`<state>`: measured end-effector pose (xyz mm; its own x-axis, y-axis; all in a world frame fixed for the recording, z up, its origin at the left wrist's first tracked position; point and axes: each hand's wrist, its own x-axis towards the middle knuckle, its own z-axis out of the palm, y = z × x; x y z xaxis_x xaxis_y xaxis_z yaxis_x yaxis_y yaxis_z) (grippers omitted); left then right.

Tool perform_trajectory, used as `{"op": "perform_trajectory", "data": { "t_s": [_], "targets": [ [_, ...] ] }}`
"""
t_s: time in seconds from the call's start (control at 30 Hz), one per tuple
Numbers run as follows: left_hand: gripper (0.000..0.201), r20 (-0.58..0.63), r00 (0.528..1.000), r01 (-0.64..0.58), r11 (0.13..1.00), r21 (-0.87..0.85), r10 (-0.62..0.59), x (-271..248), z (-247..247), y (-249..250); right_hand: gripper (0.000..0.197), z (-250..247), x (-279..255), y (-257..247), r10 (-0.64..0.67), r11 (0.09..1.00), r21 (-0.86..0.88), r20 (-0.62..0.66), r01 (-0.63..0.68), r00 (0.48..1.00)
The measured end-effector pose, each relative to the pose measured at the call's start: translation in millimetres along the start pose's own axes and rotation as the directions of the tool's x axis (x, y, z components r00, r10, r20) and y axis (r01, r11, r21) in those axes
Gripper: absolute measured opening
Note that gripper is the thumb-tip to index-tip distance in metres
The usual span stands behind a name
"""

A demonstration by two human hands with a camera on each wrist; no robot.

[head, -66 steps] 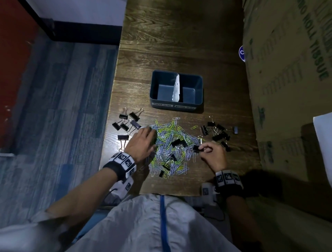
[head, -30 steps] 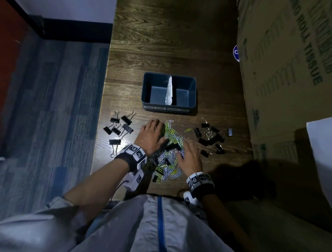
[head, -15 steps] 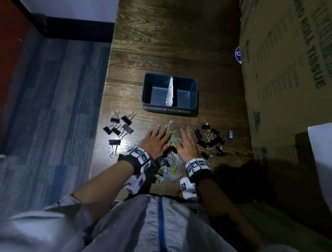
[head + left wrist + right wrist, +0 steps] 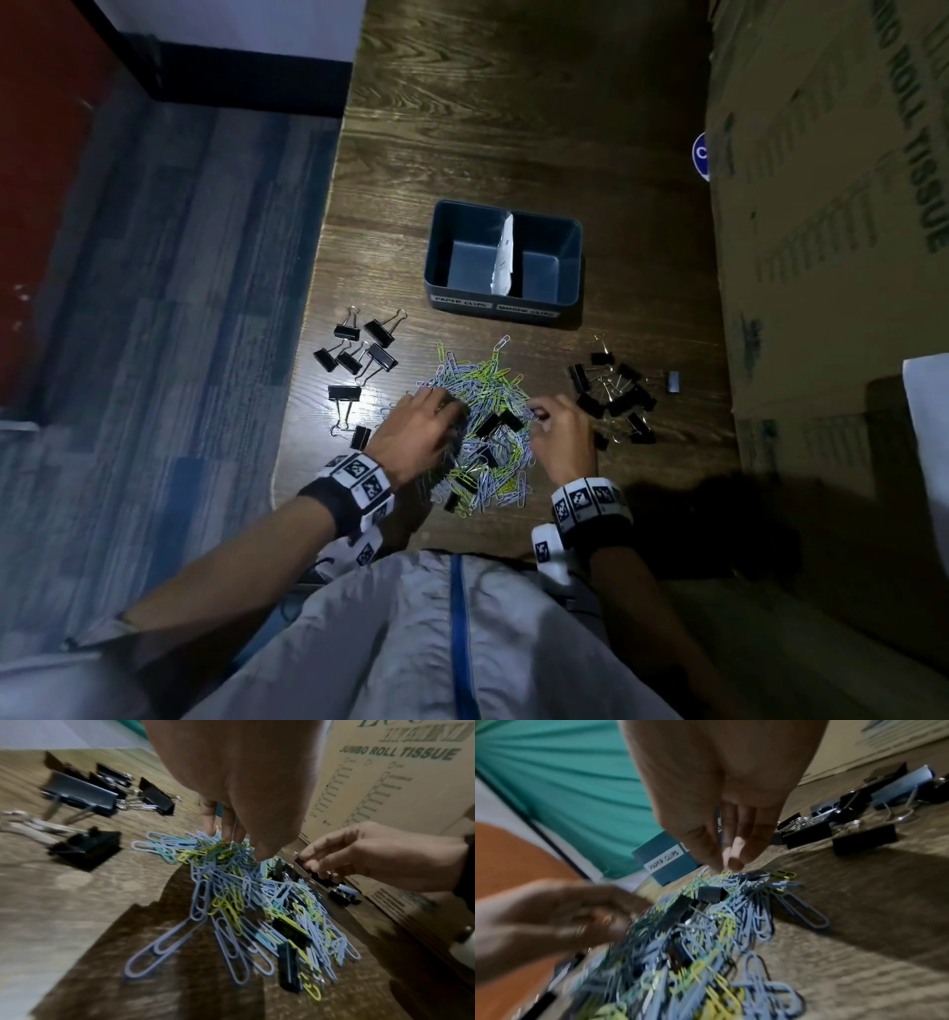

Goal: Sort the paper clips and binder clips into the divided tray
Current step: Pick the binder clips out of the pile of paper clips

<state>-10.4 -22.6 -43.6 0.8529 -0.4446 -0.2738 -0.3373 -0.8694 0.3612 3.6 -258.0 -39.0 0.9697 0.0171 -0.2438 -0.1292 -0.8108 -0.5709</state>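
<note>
A heap of blue, green and yellow paper clips [image 4: 477, 390] lies on the wooden table in front of the blue divided tray [image 4: 570, 304], whose two compartments hold nothing. A few black binder clips [image 4: 493, 424] are mixed into the heap. My left hand [image 4: 452, 411] digs into the heap's left side, fingers curled round a bunch of paper clips [image 4: 226, 850]. My right hand [image 4: 536, 413] is at the heap's right edge, its fingertips [image 4: 736, 843] pinched on a small clip; which sort I cannot tell. Sorted binder clips lie left [image 4: 359, 349] and right [image 4: 611, 395].
A tall cardboard box [image 4: 821, 257] walls off the table's right side. The table's left edge [image 4: 303, 390] drops to blue carpet close to the left binder clips. A white paper divider [image 4: 503, 257] stands in the tray.
Half a second ago both hands lay flat on the heap, side by side. They have since drawn apart to its two sides and curled their fingers. The heap is bunched tighter than before.
</note>
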Motion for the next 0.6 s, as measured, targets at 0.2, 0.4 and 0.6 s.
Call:
{"op": "perform_trajectory", "data": {
  "t_s": [0.2,0.4,0.6],
  "targets": [
    [0.051,-0.004,0.996,-0.087,0.985,0.151,0.089,24,0,39,0.042,13,-6,-12,0.030,0.974,-0.228,0.107,-0.004,0.994],
    [0.039,0.009,1.000,-0.006,0.979,0.201,0.004,35,-8,49,0.039,17,-7,-22,0.017,0.959,-0.282,0.049,-0.002,0.999],
    [0.057,0.042,0.999,0.025,0.984,0.179,-0.033,32,-6,51,0.049,15,-12,-23,-0.033,0.952,-0.302,0.080,0.056,0.996]
  ]
}}
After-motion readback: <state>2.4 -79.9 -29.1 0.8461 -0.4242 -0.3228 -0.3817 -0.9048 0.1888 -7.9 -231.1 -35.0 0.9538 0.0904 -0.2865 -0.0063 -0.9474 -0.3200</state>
